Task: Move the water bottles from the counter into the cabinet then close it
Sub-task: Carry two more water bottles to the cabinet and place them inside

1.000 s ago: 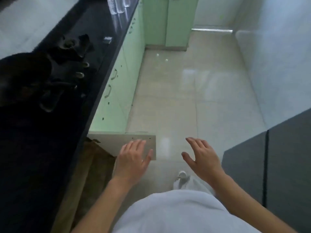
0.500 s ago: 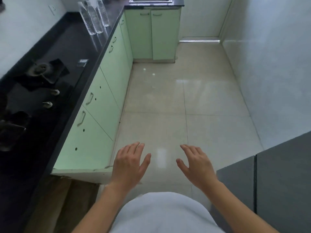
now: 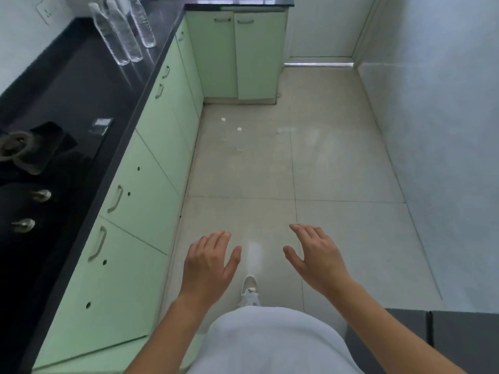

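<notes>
Black worktop (image 3: 81,85) carries the water bottles (image 3: 121,33) upright at 11 o'clock, grouped, likely staged for pickup. Left grip (image 3: 209,263) and right grip (image 3: 317,257) hover at 6 o'clock, released, empty, well apart from them.

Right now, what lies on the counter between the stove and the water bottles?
In the head view, one small flat object lies between the stove and the water bottles; otherwise the counter is bare.
</notes>
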Available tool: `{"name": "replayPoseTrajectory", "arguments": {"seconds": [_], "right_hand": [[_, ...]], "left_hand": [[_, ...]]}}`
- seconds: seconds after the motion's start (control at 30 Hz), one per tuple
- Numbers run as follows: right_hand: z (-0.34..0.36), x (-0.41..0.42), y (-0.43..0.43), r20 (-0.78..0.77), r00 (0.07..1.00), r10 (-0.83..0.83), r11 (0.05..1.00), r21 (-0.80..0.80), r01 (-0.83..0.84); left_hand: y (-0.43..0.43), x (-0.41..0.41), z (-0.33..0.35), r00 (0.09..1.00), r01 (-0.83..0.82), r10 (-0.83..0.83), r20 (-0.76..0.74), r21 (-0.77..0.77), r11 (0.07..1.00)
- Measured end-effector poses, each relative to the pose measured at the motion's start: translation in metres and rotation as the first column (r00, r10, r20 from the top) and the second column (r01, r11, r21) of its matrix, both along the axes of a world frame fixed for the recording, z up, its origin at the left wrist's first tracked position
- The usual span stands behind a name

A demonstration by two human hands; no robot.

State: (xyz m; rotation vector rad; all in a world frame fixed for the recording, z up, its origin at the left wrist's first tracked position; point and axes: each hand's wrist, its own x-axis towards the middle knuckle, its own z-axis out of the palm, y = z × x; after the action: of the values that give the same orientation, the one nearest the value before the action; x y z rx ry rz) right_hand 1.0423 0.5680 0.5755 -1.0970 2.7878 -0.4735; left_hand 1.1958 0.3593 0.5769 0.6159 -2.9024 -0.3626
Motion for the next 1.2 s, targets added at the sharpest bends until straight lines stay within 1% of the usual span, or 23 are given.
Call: {"name": "replayPoseTrajectory", "arguments": {"seconds": [0.07, 0.13, 0.27, 0.4, 0.5, 0.57, 0.67, 0.7, 0.73, 0.83, 0.93, 1.03, 1.1, 1.2], "right_hand": [[0.004, -0.031, 0.001, -0.001, 0.997, -0.077, 0.997, 0.001, 0.077], [0.008, -0.062, 0.004, -0.019, 0.987, -0.160, 0.987, -0.002, 0.160], [0.011, -0.119, 0.014, -0.017, 0.951, -0.310, 0.951, -0.020, 0.309], [0.006, -0.182, 0.019, 0.012, 0.922, -0.388, 0.921, -0.020, 0.388], [-0.007, -0.238, 0.010, 0.033, 0.917, -0.398, 0.917, -0.027, 0.399], [-0.013, -0.277, -0.004, 0.064, 0.926, -0.372, 0.926, -0.035, 0.375], [-0.011, -0.336, -0.041, 0.081, 0.953, -0.291, 0.954, -0.048, 0.295], [-0.008, -0.355, -0.056, 0.085, 0.965, -0.247, 0.966, -0.054, 0.252], [-0.006, -0.373, -0.072, 0.058, 0.979, -0.197, 0.978, -0.060, 0.201], [0.001, -0.426, -0.127, 0.053, 0.998, -0.022, 0.998, -0.051, 0.025], [0.006, -0.467, -0.184, 0.029, 0.995, 0.092, 0.995, -0.046, -0.090], [0.007, -0.504, -0.240, 0.032, 0.985, 0.169, 0.985, -0.051, -0.167], [0.001, -0.525, -0.274, 0.025, 0.980, 0.196, 0.980, -0.024, -0.195], [-0.008, -0.554, -0.317, 0.068, 0.978, 0.196, 0.980, 0.027, -0.198]], "left_hand": [[-0.007, -0.048, 0.002, 0.997, 0.075, -0.075, -0.011, 0.011, 0.997], [-0.010, -0.099, 0.005, 0.984, 0.178, -0.179, -0.015, -0.014, 0.984], [-0.013, -0.196, 0.011, 0.933, 0.359, -0.360, 0.002, -0.044, 0.932], [-0.021, -0.283, 0.006, 0.894, 0.447, -0.447, 0.010, -0.066, 0.892], [-0.035, -0.341, -0.002, 0.891, 0.454, -0.454, 0.017, -0.091, 0.887], [-0.048, -0.370, -0.004, 0.909, 0.417, -0.415, 0.038, -0.099, 0.904], [-0.073, -0.405, 0.000, 0.951, 0.308, -0.306, 0.042, -0.101, 0.946], [-0.083, -0.412, 0.002, 0.967, 0.256, -0.254, 0.034, -0.103, 0.961], [-0.092, -0.419, 0.003, 0.980, 0.201, -0.201, 0.012, -0.126, 0.972], [-0.125, -0.434, 0.007, 0.997, 0.050, -0.044, 0.061, -0.102, 0.994], [-0.160, -0.440, 0.008, 0.994, -0.069, 0.079, 0.079, -0.126, 0.990], [-0.198, -0.455, 0.004, 0.983, -0.136, 0.149, 0.112, -0.112, 0.984], [-0.227, -0.470, -0.004, 0.977, -0.170, 0.183, 0.114, -0.114, 0.979], [-0.273, -0.503, -0.011, 0.978, -0.167, 0.176, 0.114, -0.086, 0.982]]}}
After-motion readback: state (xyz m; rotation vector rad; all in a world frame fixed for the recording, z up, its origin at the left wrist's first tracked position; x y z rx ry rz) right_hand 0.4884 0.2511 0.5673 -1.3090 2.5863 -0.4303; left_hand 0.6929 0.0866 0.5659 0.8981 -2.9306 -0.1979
